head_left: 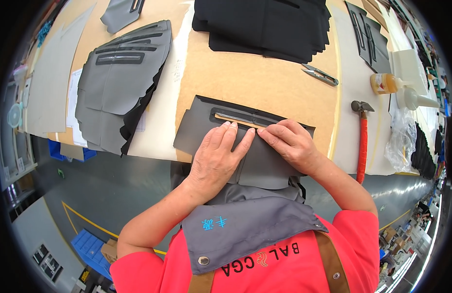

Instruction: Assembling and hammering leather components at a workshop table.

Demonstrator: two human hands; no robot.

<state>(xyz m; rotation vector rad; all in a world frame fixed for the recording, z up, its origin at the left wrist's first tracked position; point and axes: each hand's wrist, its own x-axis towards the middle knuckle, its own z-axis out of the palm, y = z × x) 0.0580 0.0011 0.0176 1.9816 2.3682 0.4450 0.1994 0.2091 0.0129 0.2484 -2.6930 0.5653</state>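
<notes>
Press evenly along the slot (pixel 235 118)

Left hand (pixel 216 158) spread, right hand (pixel 292 143) bunched (pinching or pressing, I cannot tell), both touch the grey panel (pixel 266 162) overhanging the table's (pixel 265 80) near edge; keep the slot straight

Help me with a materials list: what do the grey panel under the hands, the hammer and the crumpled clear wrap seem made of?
Grey panel: probably coated fabric or synthetic leather, given its thin, smooth, matt surface.
Hammer: head apparently metal, dark grey with a dull sheen; handle red, perhaps rubber, plastic or wrapped tape.
Clear wrap: likely thin plastic film, being see-through, creased and shiny.
</notes>
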